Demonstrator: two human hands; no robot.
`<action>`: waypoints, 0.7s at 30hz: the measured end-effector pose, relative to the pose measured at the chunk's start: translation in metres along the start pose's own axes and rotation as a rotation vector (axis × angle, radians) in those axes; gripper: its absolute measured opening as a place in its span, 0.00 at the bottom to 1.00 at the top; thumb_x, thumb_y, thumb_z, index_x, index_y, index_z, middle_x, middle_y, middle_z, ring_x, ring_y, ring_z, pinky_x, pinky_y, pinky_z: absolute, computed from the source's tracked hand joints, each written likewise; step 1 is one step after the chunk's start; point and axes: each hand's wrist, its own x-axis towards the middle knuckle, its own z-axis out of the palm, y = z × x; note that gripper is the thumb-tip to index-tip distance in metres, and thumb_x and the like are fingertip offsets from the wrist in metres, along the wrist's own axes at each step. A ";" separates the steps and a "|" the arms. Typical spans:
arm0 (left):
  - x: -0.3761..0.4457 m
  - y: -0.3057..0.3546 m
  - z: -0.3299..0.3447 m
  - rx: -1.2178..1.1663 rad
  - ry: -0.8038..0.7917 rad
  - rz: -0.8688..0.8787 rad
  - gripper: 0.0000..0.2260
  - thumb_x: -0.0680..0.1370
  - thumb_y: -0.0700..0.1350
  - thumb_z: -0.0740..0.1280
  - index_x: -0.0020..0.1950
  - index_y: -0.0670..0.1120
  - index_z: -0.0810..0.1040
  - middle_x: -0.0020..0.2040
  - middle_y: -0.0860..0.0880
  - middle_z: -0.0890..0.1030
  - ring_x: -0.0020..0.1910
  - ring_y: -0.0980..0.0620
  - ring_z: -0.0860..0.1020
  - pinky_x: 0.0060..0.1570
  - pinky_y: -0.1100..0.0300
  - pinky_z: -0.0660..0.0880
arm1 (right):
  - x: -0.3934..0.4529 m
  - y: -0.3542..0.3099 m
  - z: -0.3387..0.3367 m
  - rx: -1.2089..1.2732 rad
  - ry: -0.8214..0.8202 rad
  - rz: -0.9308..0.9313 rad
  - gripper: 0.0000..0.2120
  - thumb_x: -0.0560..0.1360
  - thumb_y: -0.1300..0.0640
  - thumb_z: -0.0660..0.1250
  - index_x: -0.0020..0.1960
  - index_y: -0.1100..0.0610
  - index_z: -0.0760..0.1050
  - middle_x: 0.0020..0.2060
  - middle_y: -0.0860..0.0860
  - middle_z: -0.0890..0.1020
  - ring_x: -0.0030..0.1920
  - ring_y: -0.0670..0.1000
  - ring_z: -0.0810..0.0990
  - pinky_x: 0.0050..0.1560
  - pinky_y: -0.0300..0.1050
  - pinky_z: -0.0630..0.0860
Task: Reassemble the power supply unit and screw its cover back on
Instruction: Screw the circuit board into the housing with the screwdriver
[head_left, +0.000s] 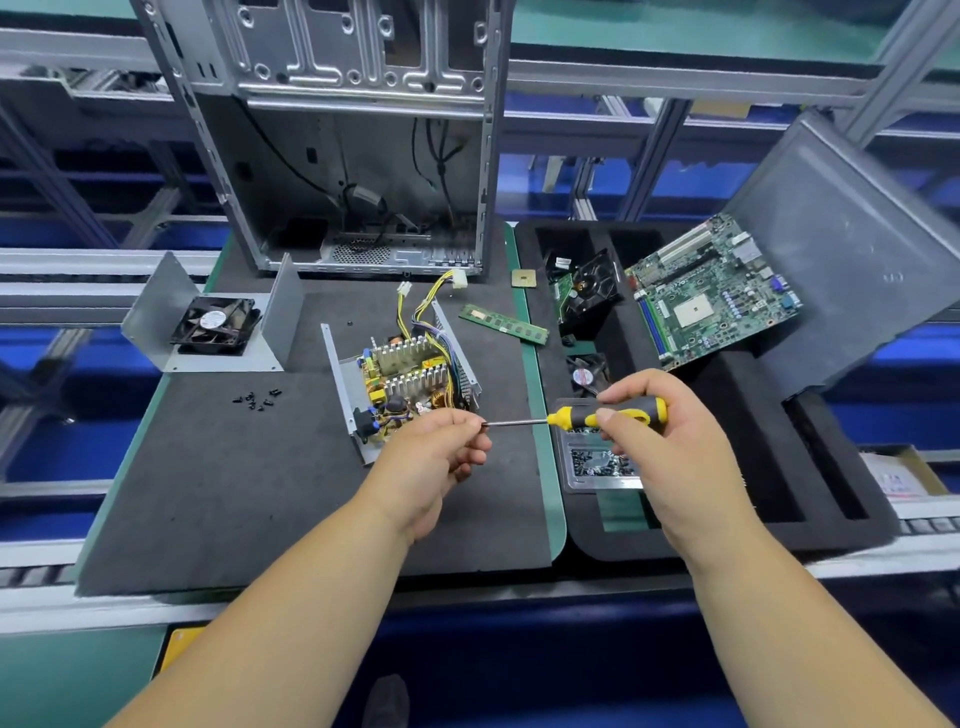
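Observation:
The open power supply base (405, 387) lies on the dark foam mat, circuit board, heat sinks and yellow wires exposed. Its metal cover (218, 319), with a black fan mounted inside, sits apart at the left. Several small black screws (257, 400) lie loose on the mat between them. My right hand (654, 431) grips the yellow-and-black handle of a screwdriver (587, 418) held level. My left hand (441, 441) pinches the tip of its shaft, just in front of the base; whether a screw is between the fingers is hidden.
An empty computer case (358, 135) stands upright behind the mat. A RAM stick (503, 323) and a CPU chip (523, 278) lie at the mat's right edge. The black foam tray (810, 467) at right holds a motherboard (711, 293), a cooler fan, a screw box (602, 465) and a side panel.

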 end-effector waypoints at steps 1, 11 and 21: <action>0.000 -0.001 -0.001 -0.008 0.006 -0.014 0.07 0.81 0.38 0.63 0.45 0.44 0.78 0.32 0.52 0.80 0.30 0.57 0.75 0.34 0.65 0.71 | -0.001 -0.001 -0.001 -0.028 -0.037 -0.018 0.08 0.75 0.61 0.70 0.46 0.47 0.78 0.33 0.40 0.77 0.34 0.45 0.73 0.38 0.35 0.72; 0.009 -0.010 -0.013 0.034 -0.034 0.092 0.11 0.83 0.40 0.59 0.49 0.44 0.80 0.37 0.51 0.82 0.36 0.57 0.77 0.42 0.63 0.73 | 0.011 -0.005 0.006 -0.122 -0.092 -0.025 0.06 0.74 0.57 0.71 0.46 0.47 0.78 0.34 0.57 0.77 0.34 0.56 0.74 0.36 0.46 0.72; 0.034 -0.025 -0.036 1.031 0.316 0.757 0.25 0.70 0.47 0.68 0.67 0.47 0.69 0.64 0.49 0.70 0.65 0.48 0.68 0.68 0.57 0.63 | 0.058 -0.034 0.029 -0.558 -0.263 -0.213 0.06 0.72 0.55 0.70 0.44 0.46 0.75 0.29 0.41 0.73 0.28 0.43 0.70 0.26 0.31 0.65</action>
